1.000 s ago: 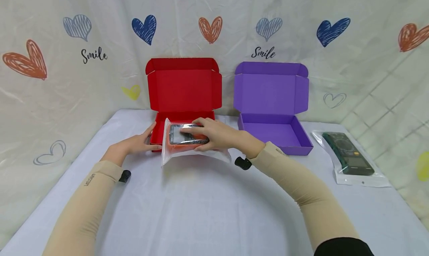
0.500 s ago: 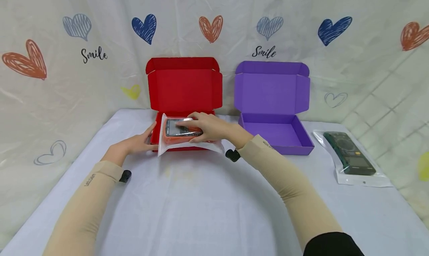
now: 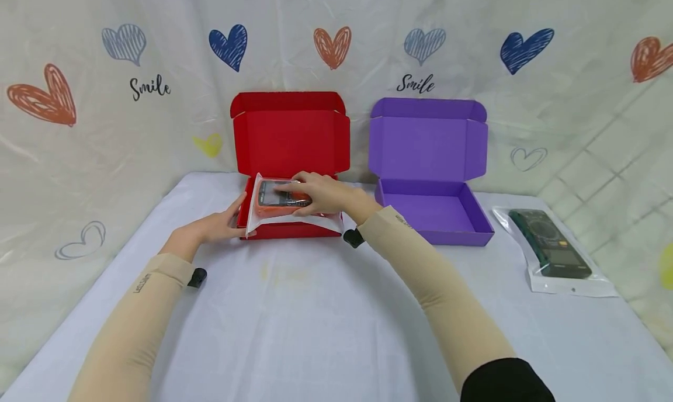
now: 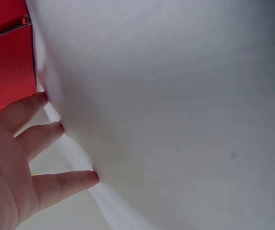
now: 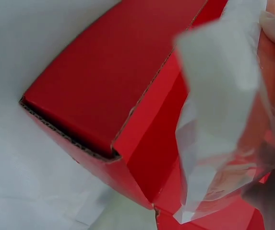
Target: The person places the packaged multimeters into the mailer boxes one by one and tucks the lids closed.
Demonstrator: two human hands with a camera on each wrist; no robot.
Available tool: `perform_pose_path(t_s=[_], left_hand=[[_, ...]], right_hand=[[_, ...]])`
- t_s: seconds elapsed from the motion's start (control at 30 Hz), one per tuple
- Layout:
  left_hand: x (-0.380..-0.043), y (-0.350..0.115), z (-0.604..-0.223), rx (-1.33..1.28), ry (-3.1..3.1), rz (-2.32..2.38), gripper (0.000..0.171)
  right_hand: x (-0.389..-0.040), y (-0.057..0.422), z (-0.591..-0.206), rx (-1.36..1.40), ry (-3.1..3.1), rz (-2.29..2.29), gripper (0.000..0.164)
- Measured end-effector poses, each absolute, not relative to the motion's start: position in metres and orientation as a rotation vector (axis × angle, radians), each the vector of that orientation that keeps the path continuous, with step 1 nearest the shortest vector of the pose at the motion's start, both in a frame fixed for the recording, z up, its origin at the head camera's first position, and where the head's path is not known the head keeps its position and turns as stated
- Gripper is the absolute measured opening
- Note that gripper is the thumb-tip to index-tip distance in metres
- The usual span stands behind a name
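Note:
My right hand (image 3: 328,194) grips an orange multimeter (image 3: 269,197) in a clear and white plastic bag, thumb on the near edge and fingers across its face. The multimeter is over the open red box (image 3: 294,231), partly within its walls. In the right wrist view the bag's white flap (image 5: 219,81) hangs beside the box wall (image 5: 94,72). At the red box's left side, my left hand (image 3: 210,227) rests with fingers spread, thumb near the front left corner. Its straight fingers (image 4: 39,139) touch the white cloth in the left wrist view.
An open purple box (image 3: 420,206) with its lid raised stands right of the red one. Farther right lies a dark green multimeter (image 3: 549,241) in a clear bag. White cloth (image 3: 315,320) covers the table; a curtain with printed hearts (image 3: 332,47) hangs behind.
My right hand has carried the bagged multimeter left and away from me, further over the red box, whose front wall now shows more. My left hand has stayed at the box's side.

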State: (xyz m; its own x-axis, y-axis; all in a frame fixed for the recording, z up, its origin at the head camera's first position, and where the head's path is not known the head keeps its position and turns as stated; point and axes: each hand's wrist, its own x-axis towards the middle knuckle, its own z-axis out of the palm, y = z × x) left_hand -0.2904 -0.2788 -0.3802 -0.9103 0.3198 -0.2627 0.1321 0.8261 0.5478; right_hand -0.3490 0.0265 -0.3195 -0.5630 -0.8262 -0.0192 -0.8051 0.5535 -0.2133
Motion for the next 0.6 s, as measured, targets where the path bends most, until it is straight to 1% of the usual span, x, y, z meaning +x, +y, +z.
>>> perform_pose_path(t_s=[0.33,0.6], left_hand=[[-0.296,-0.283,-0.383,0.362,2.686,0.703,0.114],[-0.289,-0.275,-0.38,0.268,2.669,0.716,0.115]], right_hand=[[-0.362,0.016,-0.321,-1.374,2.692,-0.223,0.079],[-0.371,0.01,-0.326,-1.351,2.7,-0.229,0.08]])
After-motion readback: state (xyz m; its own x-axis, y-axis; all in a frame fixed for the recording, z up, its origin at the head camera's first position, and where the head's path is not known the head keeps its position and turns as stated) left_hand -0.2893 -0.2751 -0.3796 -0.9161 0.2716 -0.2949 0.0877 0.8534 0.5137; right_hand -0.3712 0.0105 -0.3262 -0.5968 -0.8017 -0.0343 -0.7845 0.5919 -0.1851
